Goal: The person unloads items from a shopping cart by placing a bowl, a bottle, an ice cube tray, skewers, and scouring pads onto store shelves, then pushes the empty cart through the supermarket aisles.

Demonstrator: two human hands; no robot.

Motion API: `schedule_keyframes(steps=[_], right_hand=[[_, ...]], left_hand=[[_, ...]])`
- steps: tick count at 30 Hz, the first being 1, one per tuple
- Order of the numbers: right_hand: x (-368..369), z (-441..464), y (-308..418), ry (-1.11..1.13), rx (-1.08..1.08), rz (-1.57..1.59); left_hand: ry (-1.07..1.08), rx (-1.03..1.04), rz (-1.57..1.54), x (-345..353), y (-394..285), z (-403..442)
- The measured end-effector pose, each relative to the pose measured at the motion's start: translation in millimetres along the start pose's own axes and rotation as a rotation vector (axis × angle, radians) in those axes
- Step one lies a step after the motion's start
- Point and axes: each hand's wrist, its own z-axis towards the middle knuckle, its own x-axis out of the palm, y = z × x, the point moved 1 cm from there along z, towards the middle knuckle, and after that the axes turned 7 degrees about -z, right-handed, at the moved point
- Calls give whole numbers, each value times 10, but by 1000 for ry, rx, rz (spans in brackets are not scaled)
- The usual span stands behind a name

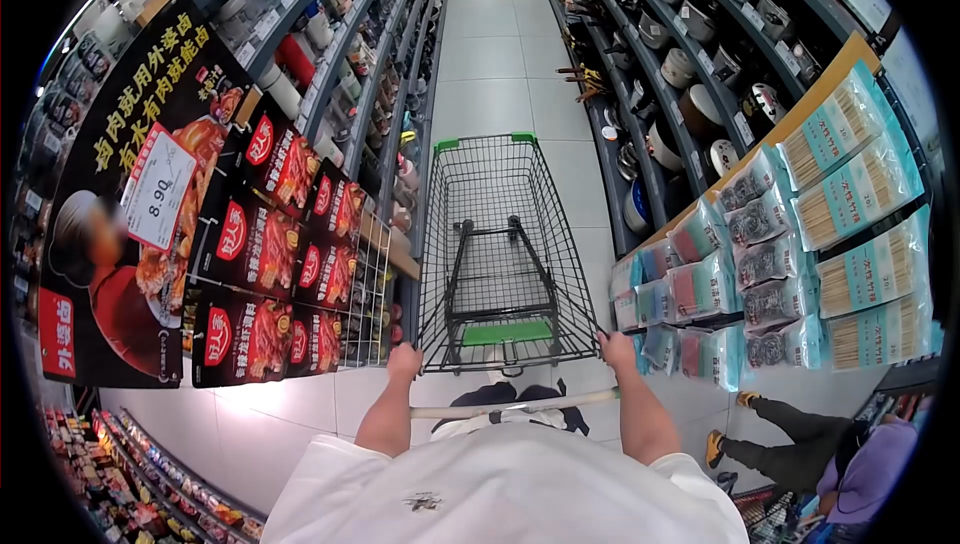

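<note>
In front of me stands a wire shopping cart (505,264) with green corner pieces and a green panel (507,333) near its rear. I see no goods in its basket. My left hand (404,360) is closed around the left rear corner of the cart's frame. At the right rear corner, my right hand (617,350) grips the frame in the same way. Close to my body, below both hands, runs the pale handlebar (515,405). My fingers are partly hidden behind the backs of my hands.
Left are red seasoning packets (266,249) on a wire rack and a black price poster (130,204). Bagged bamboo sticks (845,194) and other small packs hang right. Shelves of cookware (690,64) line the tiled aisle (485,54). Another person (810,444) is behind, at right.
</note>
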Motion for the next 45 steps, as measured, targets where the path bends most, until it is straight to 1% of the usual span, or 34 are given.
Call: schedule_keyframes(steps=[4, 10, 13, 16, 19, 22, 23, 26, 30, 34, 40, 45], right_hand=[[-207, 110, 178, 72, 56, 49], [-178, 425, 198, 47, 30, 27], [-218, 594, 217, 65, 55, 41], [-248, 815, 211, 92, 33, 31], [-407, 993, 290, 33, 2, -54], [-483, 1241, 298, 32, -4, 19], [-503, 1319, 285, 71, -3, 31], [-733, 1559, 376, 178, 30, 72], [-866, 1881, 439, 137, -44, -25], [-1043, 2069, 521, 134, -28, -6], [-1069, 2442, 484, 169, -30, 7], [-1199, 2632, 524, 131, -57, -25]], left_hand=[[4, -1, 3, -101, -167, 120], [-22, 32, -23, -118, -321, 313], [-35, 31, -28, -142, -454, 363], [-41, 57, -29, -148, -566, 457], [0, -32, -56, -286, -883, 416], [-20, -22, -31, -128, -897, 660], [-25, -35, -44, -61, -883, 736], [-21, -40, -48, -107, -1121, 774], [-22, -69, -60, -175, -1409, 836], [-31, -86, -62, -108, -1508, 965], [-51, -97, -62, -92, -1744, 1051], [-64, -103, -80, -71, -1903, 1113]])
